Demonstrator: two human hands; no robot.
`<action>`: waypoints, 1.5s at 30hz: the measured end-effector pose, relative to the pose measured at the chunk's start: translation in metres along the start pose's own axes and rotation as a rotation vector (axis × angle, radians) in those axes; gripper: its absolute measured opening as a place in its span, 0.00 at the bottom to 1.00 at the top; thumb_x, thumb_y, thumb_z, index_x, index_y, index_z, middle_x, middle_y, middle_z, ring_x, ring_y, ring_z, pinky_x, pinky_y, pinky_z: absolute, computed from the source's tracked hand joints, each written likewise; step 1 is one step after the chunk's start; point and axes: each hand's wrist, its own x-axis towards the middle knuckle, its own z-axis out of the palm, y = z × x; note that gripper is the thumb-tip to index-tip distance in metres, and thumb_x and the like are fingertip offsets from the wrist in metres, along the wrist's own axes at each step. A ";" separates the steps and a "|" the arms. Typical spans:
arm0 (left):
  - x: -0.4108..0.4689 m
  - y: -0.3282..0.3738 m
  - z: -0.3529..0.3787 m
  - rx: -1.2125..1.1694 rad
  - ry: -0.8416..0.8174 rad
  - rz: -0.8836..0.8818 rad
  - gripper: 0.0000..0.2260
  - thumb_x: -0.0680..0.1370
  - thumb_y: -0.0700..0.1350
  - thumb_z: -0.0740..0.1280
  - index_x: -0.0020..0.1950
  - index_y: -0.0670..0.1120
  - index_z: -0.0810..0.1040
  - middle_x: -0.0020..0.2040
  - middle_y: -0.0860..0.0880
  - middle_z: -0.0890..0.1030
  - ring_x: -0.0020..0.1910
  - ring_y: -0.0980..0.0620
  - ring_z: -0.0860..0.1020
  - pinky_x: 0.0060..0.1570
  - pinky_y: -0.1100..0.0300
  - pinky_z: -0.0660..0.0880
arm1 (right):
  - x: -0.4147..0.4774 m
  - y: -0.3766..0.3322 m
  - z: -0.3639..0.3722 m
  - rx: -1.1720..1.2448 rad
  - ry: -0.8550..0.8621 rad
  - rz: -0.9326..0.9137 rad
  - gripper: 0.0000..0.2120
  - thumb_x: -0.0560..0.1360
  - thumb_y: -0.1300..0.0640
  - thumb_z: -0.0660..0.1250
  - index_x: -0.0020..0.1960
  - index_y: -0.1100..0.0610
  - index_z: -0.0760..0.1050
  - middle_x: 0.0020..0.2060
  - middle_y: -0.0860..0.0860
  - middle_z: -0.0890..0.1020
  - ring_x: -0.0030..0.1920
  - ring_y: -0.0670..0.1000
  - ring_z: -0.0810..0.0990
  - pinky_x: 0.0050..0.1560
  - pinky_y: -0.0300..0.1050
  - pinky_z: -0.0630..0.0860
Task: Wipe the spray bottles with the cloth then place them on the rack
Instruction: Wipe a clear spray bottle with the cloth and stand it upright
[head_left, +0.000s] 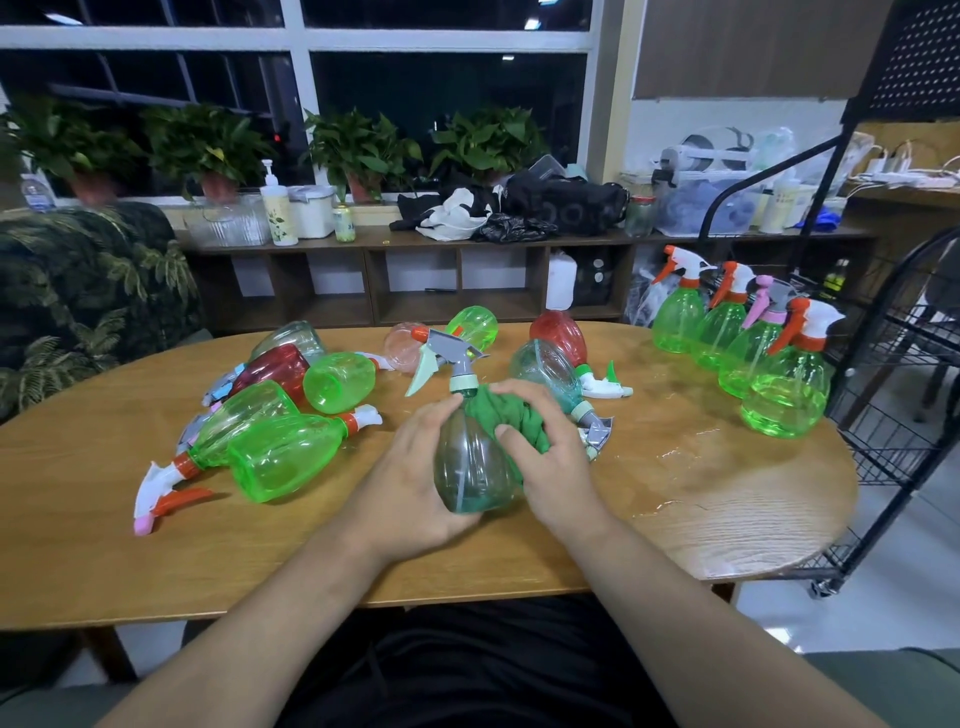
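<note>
A clear teal spray bottle (470, 470) with a grey and mint trigger head stands upright near the table's front edge. My left hand (410, 478) grips its left side. My right hand (550, 452) holds a bunched green cloth (506, 415) against the bottle's right shoulder. Several green, red and teal spray bottles (283, 452) lie on their sides across the wooden table (156, 561). Several green bottles (782, 395) stand upright in a row at the table's right end. The black wire rack (893, 415) stands just past that end.
A wet patch (691, 467) shines on the table right of my hands. A leaf-patterned sofa (88, 291) is at the left. Behind the table runs a low shelf unit (415, 280) with potted plants, containers and dark clothes on top.
</note>
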 end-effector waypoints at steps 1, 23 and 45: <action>0.000 0.000 0.000 0.006 0.015 -0.010 0.50 0.66 0.53 0.85 0.81 0.43 0.63 0.74 0.51 0.70 0.74 0.52 0.72 0.75 0.60 0.67 | 0.000 0.001 0.000 -0.043 -0.001 -0.038 0.18 0.77 0.68 0.67 0.64 0.55 0.80 0.63 0.50 0.81 0.69 0.54 0.78 0.74 0.54 0.73; 0.000 0.007 -0.016 -0.148 0.079 -0.165 0.50 0.65 0.59 0.86 0.81 0.54 0.65 0.74 0.58 0.73 0.73 0.57 0.74 0.74 0.51 0.73 | 0.000 -0.008 0.003 0.379 -0.038 0.336 0.13 0.85 0.59 0.67 0.69 0.53 0.80 0.62 0.55 0.86 0.62 0.55 0.85 0.62 0.52 0.82; 0.001 0.009 -0.008 0.000 -0.068 0.059 0.50 0.68 0.54 0.85 0.84 0.48 0.63 0.77 0.55 0.70 0.76 0.54 0.70 0.77 0.58 0.66 | 0.008 0.000 -0.005 0.585 0.032 0.446 0.17 0.78 0.58 0.70 0.67 0.58 0.80 0.56 0.59 0.85 0.56 0.59 0.84 0.59 0.55 0.81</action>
